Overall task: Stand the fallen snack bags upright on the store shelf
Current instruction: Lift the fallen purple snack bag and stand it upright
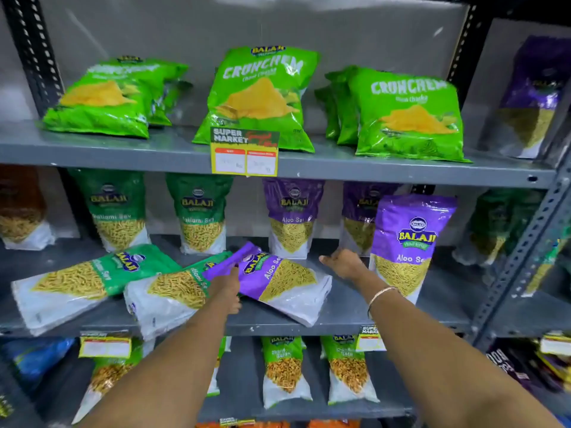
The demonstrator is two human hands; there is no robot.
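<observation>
On the middle shelf [355,316] we saw three snack bags lying flat near the front edge: a green bag [89,282] at the left, a second green bag [167,291] beside it, and a purple Aloo Sev bag [278,281] overlapping the top of that second one. Our left hand [227,287] rested on the fallen purple bag's left edge, fingers curled over it, though we could not tell whether they truly gripped it, since the fingertips were hidden. Our right hand [343,262], a bangle [381,296] on its wrist, hung open and held nothing, just beside an upright purple bag [408,242] standing at the right. Behind, more green and purple bags stood upright along the back of the shelf.
</observation>
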